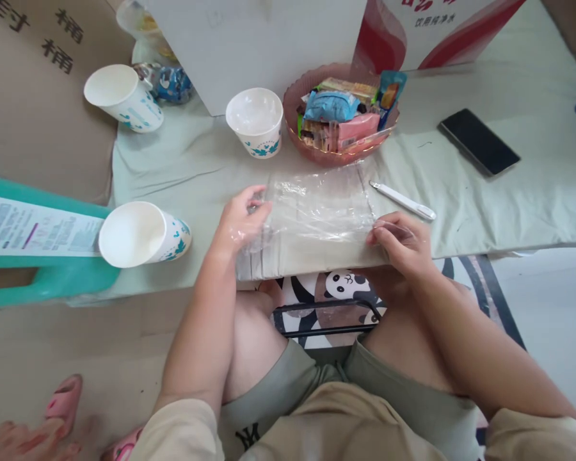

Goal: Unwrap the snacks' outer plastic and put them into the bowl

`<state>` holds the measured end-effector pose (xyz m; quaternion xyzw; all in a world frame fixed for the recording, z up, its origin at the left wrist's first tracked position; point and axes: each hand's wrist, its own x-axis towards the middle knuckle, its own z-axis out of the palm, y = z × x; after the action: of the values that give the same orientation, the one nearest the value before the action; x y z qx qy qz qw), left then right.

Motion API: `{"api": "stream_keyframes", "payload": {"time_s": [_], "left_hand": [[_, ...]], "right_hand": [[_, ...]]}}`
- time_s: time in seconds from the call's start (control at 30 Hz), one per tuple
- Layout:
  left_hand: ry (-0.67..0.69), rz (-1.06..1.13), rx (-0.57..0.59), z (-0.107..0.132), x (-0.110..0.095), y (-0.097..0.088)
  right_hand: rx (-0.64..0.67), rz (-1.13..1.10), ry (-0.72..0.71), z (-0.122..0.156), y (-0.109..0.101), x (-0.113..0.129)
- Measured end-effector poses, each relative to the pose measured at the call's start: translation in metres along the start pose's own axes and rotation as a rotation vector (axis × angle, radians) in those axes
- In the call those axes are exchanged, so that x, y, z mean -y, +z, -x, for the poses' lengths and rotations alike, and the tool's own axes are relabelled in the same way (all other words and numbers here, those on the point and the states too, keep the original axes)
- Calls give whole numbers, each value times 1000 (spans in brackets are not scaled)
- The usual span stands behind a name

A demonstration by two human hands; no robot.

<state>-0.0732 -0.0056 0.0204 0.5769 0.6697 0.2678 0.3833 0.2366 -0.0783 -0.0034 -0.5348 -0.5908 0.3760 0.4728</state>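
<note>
A clear plastic bag (321,203), thin and crinkled, stretches between my two hands above the table's front edge. My left hand (244,216) pinches its left side, thumb against fingers. At the lower right corner my right hand (402,240) grips the film with closed fingers. Just beyond my right hand lies a white utility knife (403,200), slanting down to the right. Behind the bag stands an upright paper cup (255,123) with blue-green leaf prints. Beside that cup sits a pink scalloped bowl (312,152) full of wrapped snacks.
Two more paper cups, one at the back (141,105) and one at the front (175,240), are on the left. A black phone (480,141) lies on the right. Boxes, including a white one (269,51), line the back. At lower left is another person's blurred hand (24,440).
</note>
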Motion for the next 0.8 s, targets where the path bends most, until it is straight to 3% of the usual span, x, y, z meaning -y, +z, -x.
{"api": "stream_keyframes", "payload": {"time_s": [0.1, 0.17, 0.23, 0.33, 0.4, 0.5, 0.6, 0.67, 0.73, 0.8], "left_hand": [[85, -39, -189, 0, -2, -4], [204, 104, -196, 9, -5, -12], [264, 218, -42, 22, -9, -21], [286, 167, 265, 36, -8, -30], [312, 70, 331, 37, -4, -29], [304, 83, 213, 29, 7, -18], [295, 358, -29, 18, 15, -7], [295, 527, -103, 14, 16, -4], [293, 565, 8, 14, 14, -4], [272, 440, 195, 17, 10, -6]], "right_hand": [[-6, -57, 41, -3, 6, 0], [-35, -80, 59, -5, 10, -2], [-83, -96, 71, -8, 13, -3], [-163, -116, 113, -13, 16, -2], [-213, -119, 150, -16, 16, 0], [-266, -124, 163, -18, 15, 2], [-286, -131, 147, -19, 15, 0], [-301, -129, 148, -20, 16, -2], [-326, -133, 159, -20, 17, -3], [-349, -144, 176, -20, 18, -3]]}}
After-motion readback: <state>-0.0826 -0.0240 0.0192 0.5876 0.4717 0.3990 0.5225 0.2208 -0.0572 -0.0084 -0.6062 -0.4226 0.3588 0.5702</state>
